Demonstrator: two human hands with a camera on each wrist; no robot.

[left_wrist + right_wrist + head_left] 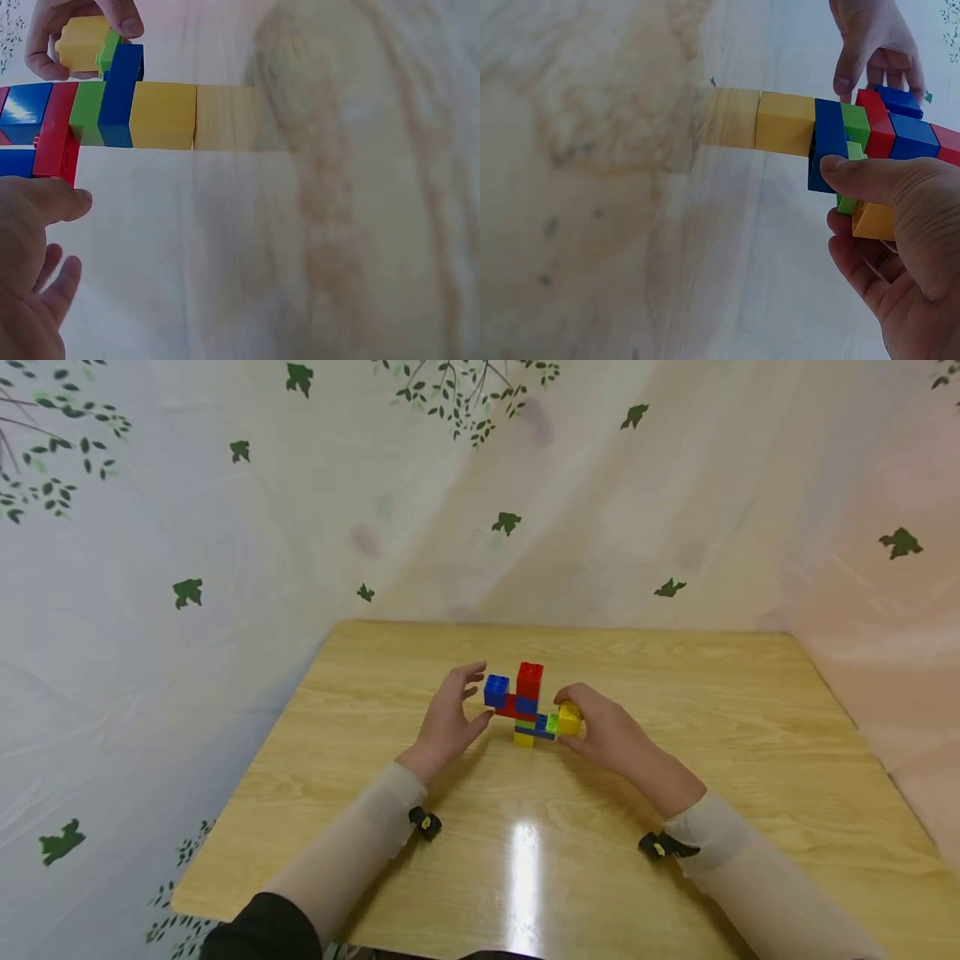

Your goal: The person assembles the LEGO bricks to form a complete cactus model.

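Observation:
A small structure of toy building bricks stands upright on the wooden table (405,668). A yellow brick (163,115) forms its foot, under a long blue brick (121,96) and a green brick (88,112). Above them a red brick (507,708) juts left, carrying a blue brick (496,691); a tall red part (529,680) tops the stack. My right hand (611,735) pinches a yellow brick (570,718) at the right side, against a light green brick (552,723) on the blue arm. Around the left side, my left hand (450,718) spreads its fingers, thumb close to the red brick.
Behind the table hangs a pale cloth (435,543) printed with leaves and branches. A dark band with a small device sits on each wrist. Bright light reflects off the table's front part.

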